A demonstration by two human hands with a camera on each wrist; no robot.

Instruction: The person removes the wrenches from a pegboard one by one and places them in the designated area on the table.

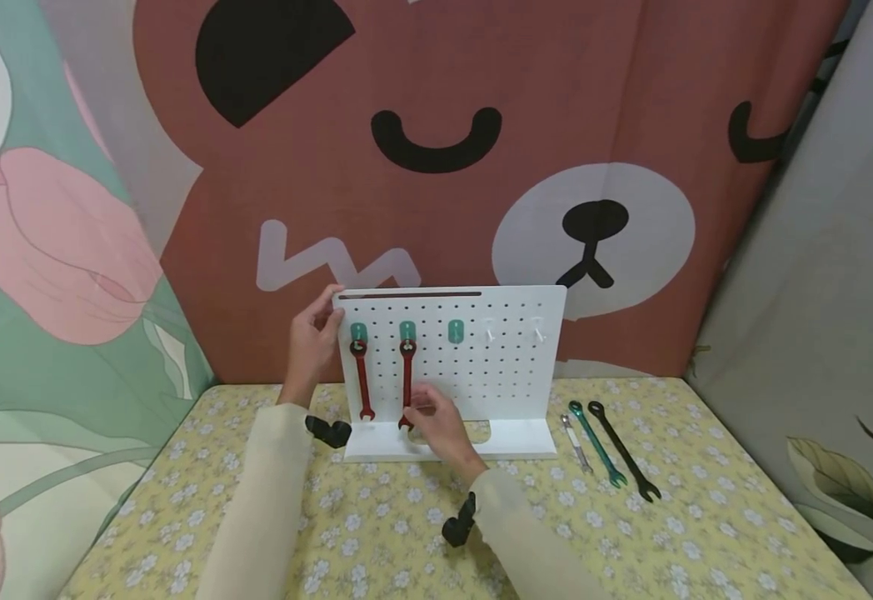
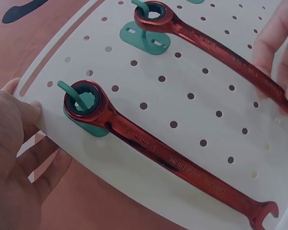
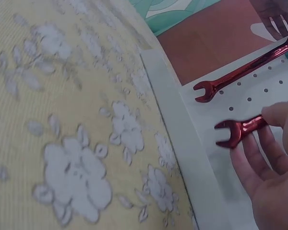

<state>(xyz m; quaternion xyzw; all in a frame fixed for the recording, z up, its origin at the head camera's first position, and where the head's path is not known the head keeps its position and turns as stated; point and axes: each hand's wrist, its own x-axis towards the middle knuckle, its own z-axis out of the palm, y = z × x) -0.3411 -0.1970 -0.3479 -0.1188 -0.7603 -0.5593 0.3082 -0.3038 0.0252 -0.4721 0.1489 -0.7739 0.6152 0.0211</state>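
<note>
— So, the fingers first: what are they on?

— The right hand pinches the lower shaft of the second red wrench between thumb and fingertips, just above its open end; the other fingers lie straight and slightly apart beneath it; the wrench's ring end sits over a teal hook on the white pegboard.

— And the left hand?

— The left hand grips the pegboard's upper left edge; the thumb presses on the front face, the other fingers curl round behind the board.

— What hangs next to it?

— The first red wrench, just beside that thumb, hanging straight down from its own teal hook; its open end stops near the board's foot.

— Any writing?

— There are stamped letters along both red shafts in the left wrist view; they are too blurred to read.

— Further out?

— A third teal hook stands bare to the right, then two small white hooks; on the yellow flowered tablecloth, to the right of the board, lie a small silver wrench, a green wrench and a black wrench, side by side and apart from the hands; behind everything hangs a brown bear backdrop.
</note>
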